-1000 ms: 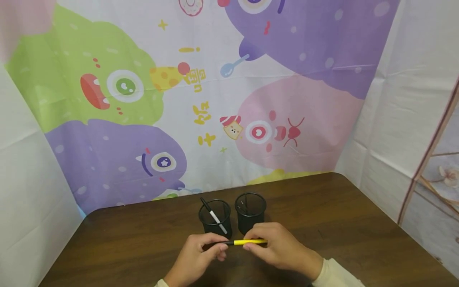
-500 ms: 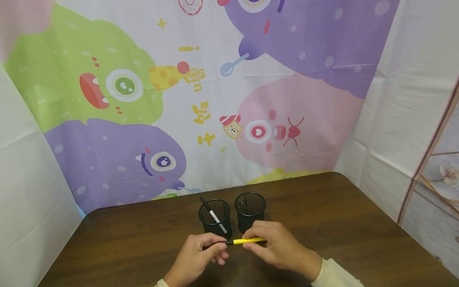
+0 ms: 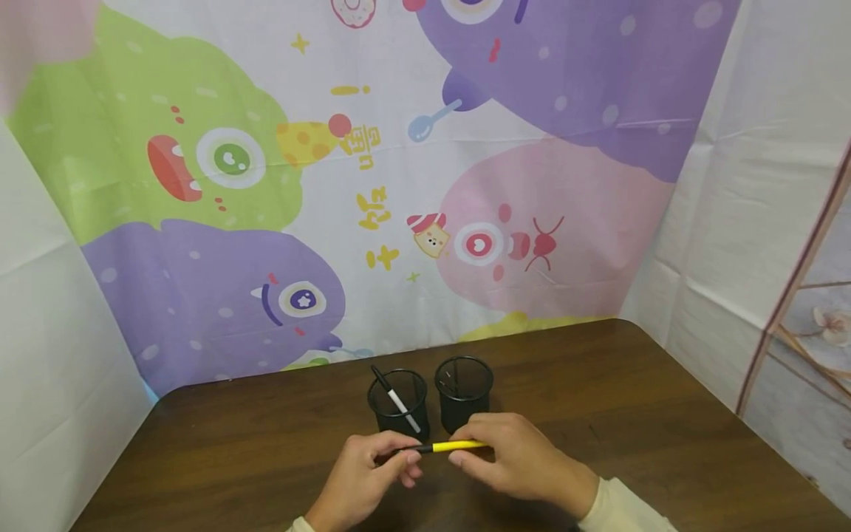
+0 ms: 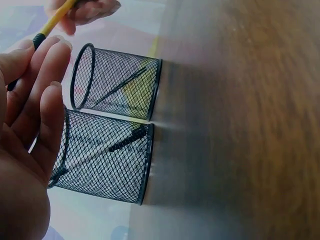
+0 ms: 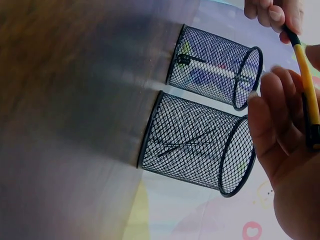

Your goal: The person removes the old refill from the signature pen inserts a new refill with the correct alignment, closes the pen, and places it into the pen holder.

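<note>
A yellow and black pen (image 3: 457, 446) lies level between both hands, in front of two black mesh cups. My left hand (image 3: 364, 473) pinches its black end between thumb and fingertips. The right hand (image 3: 515, 454) holds the yellow part with thumb and fingers. In the right wrist view the pen (image 5: 306, 82) shows a black end with a clip beside the right palm. A grey marker with a black end (image 3: 401, 403) leans in the left mesh cup (image 3: 392, 423). Thin dark sticks (image 5: 185, 144) slant inside the right mesh cup (image 3: 463, 410).
Both cups stand side by side on a dark wooden table (image 3: 253, 443), just beyond the hands. A cloth backdrop (image 3: 392, 310) with cartoon monsters hangs behind the table's far edge. White cloth (image 3: 691, 244) hangs at the right side.
Both hands keep nearly the same place and hold on the pen. Slightly less of the pen's yellow end shows at the right hand.
</note>
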`<state>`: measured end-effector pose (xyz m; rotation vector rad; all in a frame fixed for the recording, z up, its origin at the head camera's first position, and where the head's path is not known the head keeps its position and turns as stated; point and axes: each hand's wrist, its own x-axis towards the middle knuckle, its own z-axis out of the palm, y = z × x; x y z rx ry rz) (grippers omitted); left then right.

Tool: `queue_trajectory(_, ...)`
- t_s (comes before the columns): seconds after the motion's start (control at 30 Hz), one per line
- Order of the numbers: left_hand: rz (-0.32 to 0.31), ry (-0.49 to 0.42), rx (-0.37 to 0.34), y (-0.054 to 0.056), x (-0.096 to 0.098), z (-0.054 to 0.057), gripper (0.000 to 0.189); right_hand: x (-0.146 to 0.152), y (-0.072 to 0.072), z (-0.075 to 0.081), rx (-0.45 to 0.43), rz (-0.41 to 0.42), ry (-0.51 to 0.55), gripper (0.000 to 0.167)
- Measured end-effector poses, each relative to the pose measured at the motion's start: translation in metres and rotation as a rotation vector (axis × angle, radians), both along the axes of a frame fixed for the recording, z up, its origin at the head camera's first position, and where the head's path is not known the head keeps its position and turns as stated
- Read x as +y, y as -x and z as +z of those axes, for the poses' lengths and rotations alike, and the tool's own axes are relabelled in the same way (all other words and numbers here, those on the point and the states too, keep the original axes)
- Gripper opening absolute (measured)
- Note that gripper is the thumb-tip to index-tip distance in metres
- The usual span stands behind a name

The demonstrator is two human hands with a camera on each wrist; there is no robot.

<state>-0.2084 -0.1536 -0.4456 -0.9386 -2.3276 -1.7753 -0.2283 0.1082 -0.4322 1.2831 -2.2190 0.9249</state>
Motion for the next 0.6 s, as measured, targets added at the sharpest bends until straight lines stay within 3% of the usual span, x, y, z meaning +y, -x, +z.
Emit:
queue_trajectory(0.17, -0.015, -0.014, 0.091, 0.0009, 0.0011, -0.0027, 0.015, 0.001, 0.0003, 0.0009, -0.001, 0.021, 0.01, 0.009)
queue_trajectory(0.43, -0.009, -0.015, 0.111, 0.0015, 0.0014, -0.0036, 0.014, 0.0006, 0.0014, 0.0005, 0.044, 0.032, 0.027, 0.006)
queue_trajectory(0.6, -0.008, -0.021, 0.112, 0.0018, 0.0016, -0.0032, 0.014, 0.0001, 0.0031, -0.0029, 0.018, 0.061, 0.063, 0.004)
